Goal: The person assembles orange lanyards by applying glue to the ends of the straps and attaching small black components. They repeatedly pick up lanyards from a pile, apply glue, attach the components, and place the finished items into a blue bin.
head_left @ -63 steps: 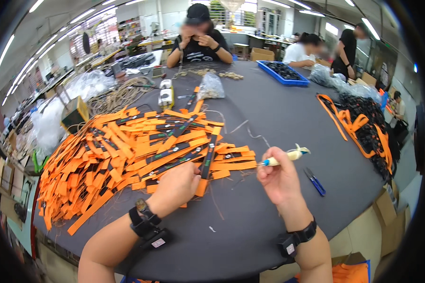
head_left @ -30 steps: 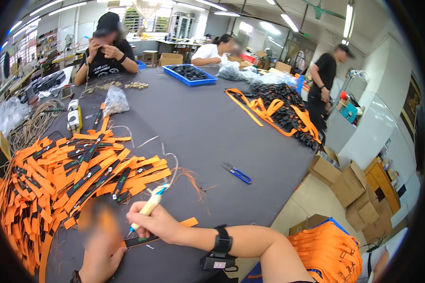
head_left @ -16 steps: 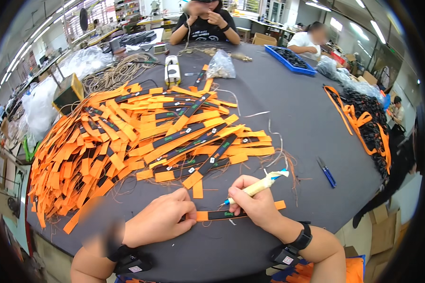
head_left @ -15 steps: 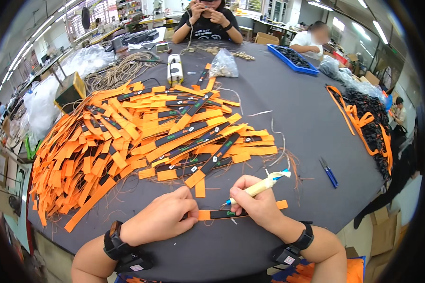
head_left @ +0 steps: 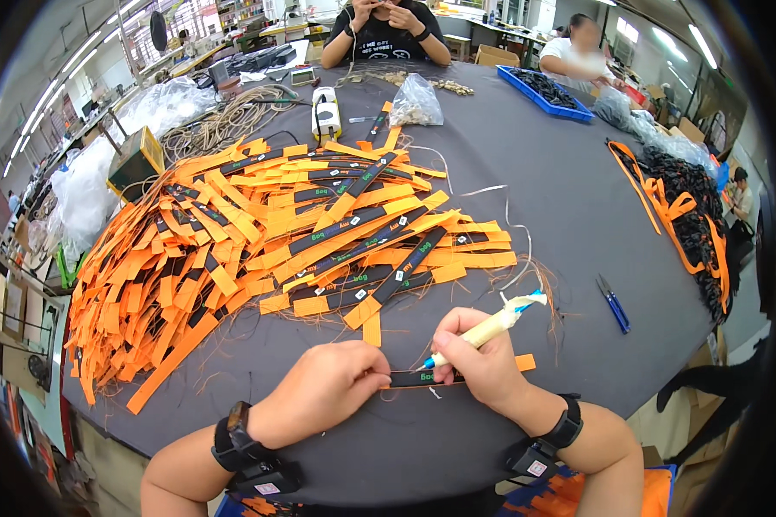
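Observation:
A black-and-orange webbing strap lies flat on the table at the near edge, loose threads along it. My left hand is closed, its thumb and fingers pinching the strap's left end. In my right hand is a pen-shaped tool with a cream-wrapped handle, blue at both ends, and a thin metal tip. That tip points down at the strap's black printed part, just right of my left fingertips; whether it touches cannot be told. Right-hand fingers partly cover the strap, and its orange right end shows beyond them.
A large heap of similar straps spreads over the left and middle. Blue-handled snips lie at right. Farther off are a white power unit, a plastic bag, a blue tray and a black pile. Two people sit across the table.
My left hand has shifted right along the strap, covering its orange left part. The tool's tip has moved slightly right and up. The whole view has shifted a little.

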### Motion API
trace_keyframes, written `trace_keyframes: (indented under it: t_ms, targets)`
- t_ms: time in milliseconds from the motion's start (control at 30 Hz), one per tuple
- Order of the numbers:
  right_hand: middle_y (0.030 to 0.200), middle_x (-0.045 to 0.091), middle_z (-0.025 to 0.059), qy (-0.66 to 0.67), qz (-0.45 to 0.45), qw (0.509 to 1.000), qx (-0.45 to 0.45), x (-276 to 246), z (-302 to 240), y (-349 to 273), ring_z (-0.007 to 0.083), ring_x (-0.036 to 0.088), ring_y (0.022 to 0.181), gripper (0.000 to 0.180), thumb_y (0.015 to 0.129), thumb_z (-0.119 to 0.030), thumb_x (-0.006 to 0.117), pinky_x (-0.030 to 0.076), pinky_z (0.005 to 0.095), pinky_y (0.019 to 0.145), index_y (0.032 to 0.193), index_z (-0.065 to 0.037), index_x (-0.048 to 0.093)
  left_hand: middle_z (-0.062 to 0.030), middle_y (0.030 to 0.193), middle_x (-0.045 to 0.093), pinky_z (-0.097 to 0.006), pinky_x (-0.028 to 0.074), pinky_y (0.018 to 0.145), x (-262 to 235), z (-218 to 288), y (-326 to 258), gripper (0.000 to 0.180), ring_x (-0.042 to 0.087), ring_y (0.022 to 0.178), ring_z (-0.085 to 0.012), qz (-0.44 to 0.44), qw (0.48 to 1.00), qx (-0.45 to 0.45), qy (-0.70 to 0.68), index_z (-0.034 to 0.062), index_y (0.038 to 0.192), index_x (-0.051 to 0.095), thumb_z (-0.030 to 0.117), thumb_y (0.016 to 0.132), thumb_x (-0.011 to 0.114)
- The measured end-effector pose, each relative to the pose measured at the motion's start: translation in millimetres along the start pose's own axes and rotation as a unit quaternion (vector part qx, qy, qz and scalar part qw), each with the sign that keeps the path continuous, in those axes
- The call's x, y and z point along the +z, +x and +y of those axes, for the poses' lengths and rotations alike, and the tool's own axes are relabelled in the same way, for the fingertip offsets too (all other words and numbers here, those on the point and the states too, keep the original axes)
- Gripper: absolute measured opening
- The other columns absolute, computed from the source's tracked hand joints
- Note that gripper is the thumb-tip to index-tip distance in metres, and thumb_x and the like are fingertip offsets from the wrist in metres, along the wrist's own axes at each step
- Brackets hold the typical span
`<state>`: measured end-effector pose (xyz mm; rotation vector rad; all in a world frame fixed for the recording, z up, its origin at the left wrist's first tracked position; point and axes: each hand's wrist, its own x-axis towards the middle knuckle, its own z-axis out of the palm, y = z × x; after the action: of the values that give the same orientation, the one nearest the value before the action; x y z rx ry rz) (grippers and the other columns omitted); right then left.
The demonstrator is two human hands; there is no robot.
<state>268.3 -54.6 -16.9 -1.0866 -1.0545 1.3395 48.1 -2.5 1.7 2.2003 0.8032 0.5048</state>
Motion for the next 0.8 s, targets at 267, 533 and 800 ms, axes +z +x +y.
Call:
trace_keyframes:
  t_ms: [267, 533, 800]
  targets:
    - [0.072, 0.06, -0.0007, -0.171, -0.07, 0.983, -0.027, 7.1, 4.4, -1.8, 0.0059, 0.052, 0.063, 0.015, 0.09, -0.015, 0.071, 0.04, 0.024, 0.053, 0.085, -0.004, 0.062, -0.0077, 0.079, 0.069, -0.026, 0.051, 0.065, -7.8, -3.5, -1.7, 0.01, 0.064, 0.072, -0.0111, -0.026, 0.989, -0.1, -0.107, -0.0012, 0.093, 0.066, 0.008, 0.091, 0.069]
    - [0.068, 0.06, -0.0018, -0.214, -0.075, 0.973, -0.036, 8.8, 4.1, -0.1, 0.0056, 0.052, 0.06, 0.017, 0.09, -0.018, 0.071, 0.04, 0.0237, 0.053, 0.086, -0.004, 0.062, -0.006, 0.076, 0.066, -0.026, 0.049, 0.063, -6.3, -3.4, -1.8, 0.01, 0.06, 0.068, -0.0099, -0.013, 0.992, -0.089, -0.092, -0.0005, 0.091, 0.064, 0.009, 0.092, 0.068]
    - [0.069, 0.061, -0.0021, -0.231, -0.087, 0.968, -0.04, 8.9, 2.9, 0.5, 0.0049, 0.053, 0.061, 0.017, 0.09, -0.02, 0.071, 0.041, 0.0235, 0.054, 0.086, -0.005, 0.063, -0.0068, 0.074, 0.066, -0.027, 0.048, 0.061, -4.5, -6.1, -1.5, 0.011, 0.06, 0.066, -0.0116, -0.004, 0.994, -0.073, -0.08, 0.0004, 0.091, 0.064, 0.011, 0.092, 0.068]
